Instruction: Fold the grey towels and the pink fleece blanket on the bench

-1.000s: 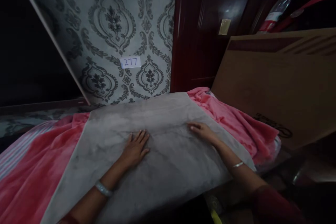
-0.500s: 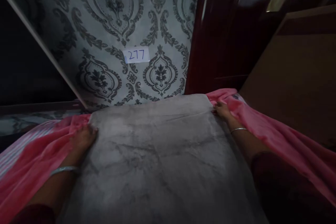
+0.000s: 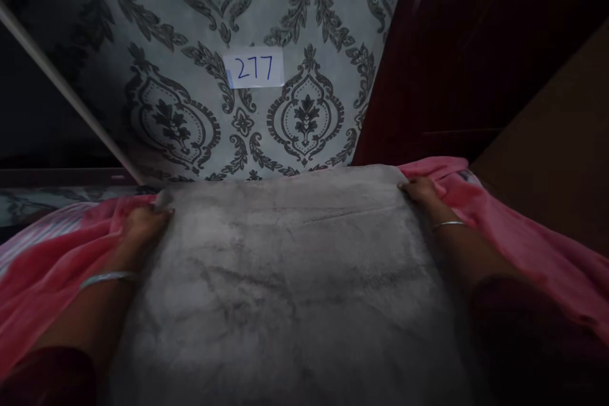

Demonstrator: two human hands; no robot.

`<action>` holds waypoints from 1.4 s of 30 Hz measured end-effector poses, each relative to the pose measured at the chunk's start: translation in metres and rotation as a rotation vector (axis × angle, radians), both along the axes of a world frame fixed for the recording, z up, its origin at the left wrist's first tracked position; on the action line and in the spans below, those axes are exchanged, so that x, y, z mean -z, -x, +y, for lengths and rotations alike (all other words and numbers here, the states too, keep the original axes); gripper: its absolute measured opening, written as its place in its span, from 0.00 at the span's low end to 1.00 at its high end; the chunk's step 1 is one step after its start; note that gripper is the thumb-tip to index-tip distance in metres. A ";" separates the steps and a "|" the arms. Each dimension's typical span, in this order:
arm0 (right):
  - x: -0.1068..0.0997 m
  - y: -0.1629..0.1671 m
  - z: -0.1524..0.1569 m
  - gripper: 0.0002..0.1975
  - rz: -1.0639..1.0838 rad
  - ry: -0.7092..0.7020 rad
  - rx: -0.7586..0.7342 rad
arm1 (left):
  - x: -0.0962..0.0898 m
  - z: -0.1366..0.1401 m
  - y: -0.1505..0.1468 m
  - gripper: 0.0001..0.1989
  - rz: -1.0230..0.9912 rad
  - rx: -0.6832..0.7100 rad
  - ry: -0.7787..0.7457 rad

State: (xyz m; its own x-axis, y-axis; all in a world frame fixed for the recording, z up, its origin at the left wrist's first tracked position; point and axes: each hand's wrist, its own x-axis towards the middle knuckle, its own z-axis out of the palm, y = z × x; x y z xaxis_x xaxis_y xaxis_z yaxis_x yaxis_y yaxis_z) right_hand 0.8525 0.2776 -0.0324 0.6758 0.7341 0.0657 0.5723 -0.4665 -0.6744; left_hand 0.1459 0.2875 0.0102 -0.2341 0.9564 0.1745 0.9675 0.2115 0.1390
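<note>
A grey plush blanket (image 3: 295, 266) with creases across it spreads before me, its far edge close to the wall. At the left far corner, my left hand (image 3: 146, 223) is closed with the blanket's edge pinched between thumb and fingers. My right hand (image 3: 419, 190) grips the opposite edge near the right far corner, fingers closed on the fabric. Under and beside it lies a pink blanket (image 3: 518, 228), which shows along both sides. Each wrist wears a bangle.
Patterned wallpaper (image 3: 304, 13) covers the wall ahead, with a card (image 3: 254, 68) reading 277 stuck on it. To the right are a dark red wooden panel (image 3: 442, 63) and a brown board (image 3: 552, 146). A dark screen-like panel (image 3: 47, 101) stands left.
My view has moved nearer the wall, so the card looks larger and higher. My left fingers have closed on the grey blanket's edge; my right hand keeps its grip.
</note>
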 end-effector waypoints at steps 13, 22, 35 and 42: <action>0.029 0.007 0.012 0.13 -0.218 -0.015 0.222 | 0.003 -0.007 -0.022 0.33 -0.063 -0.242 0.074; 0.013 0.006 0.006 0.20 -0.288 -0.188 0.078 | -0.012 -0.025 -0.071 0.32 0.099 -0.041 -0.206; 0.023 0.224 -0.033 0.33 -0.471 -0.024 -1.444 | 0.044 -0.059 -0.196 0.34 0.062 1.018 0.216; 0.035 0.077 0.009 0.29 -0.493 -0.013 -0.974 | 0.033 -0.013 -0.101 0.34 0.081 0.426 0.175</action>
